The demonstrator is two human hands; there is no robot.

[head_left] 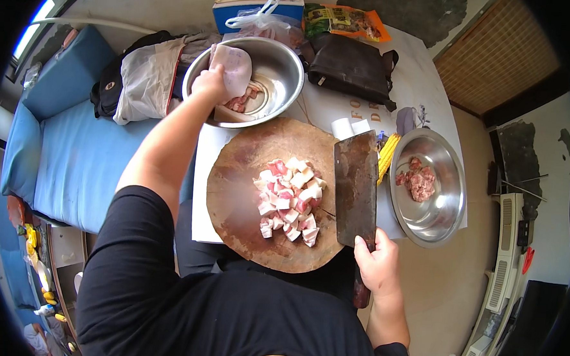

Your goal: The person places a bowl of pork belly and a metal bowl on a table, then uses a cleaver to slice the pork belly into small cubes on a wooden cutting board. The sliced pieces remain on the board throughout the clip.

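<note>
Left hand [212, 84]: fingers closed on a flat pale pink piece [236, 69], which hangs over the left metal bowl [278, 78]; faint purplish marks on its face. Same bowl contains a small heap of reddish meat scraps [242, 103] and a further pale strip [230, 115] along its near wall. Right hand [378, 263]: fingers gripping the cleaver [355, 188] where blade meets handle, thumb against the lower end of the blade; dark handle extends past the hand toward the body. Blade points away from the person, broad face visible, overlapping the right edge of the round wooden chopping block [237, 159]; contact between blade and block cannot be determined. Meat cubes [290, 197], pink and white, lie in a loose pile at the middle of the block. Right metal bowl [438, 212], beyond the cleaver, holds a clump of pink meat [420, 183]. Between cleaver and this bowl: a yellow ridged object [387, 156]. Farther back on the white surface [417, 62]: a black bag [352, 65], a green-and-orange packet [345, 21], a translucent plastic bag [270, 29] near a blue-and-white box [226, 10].
</note>
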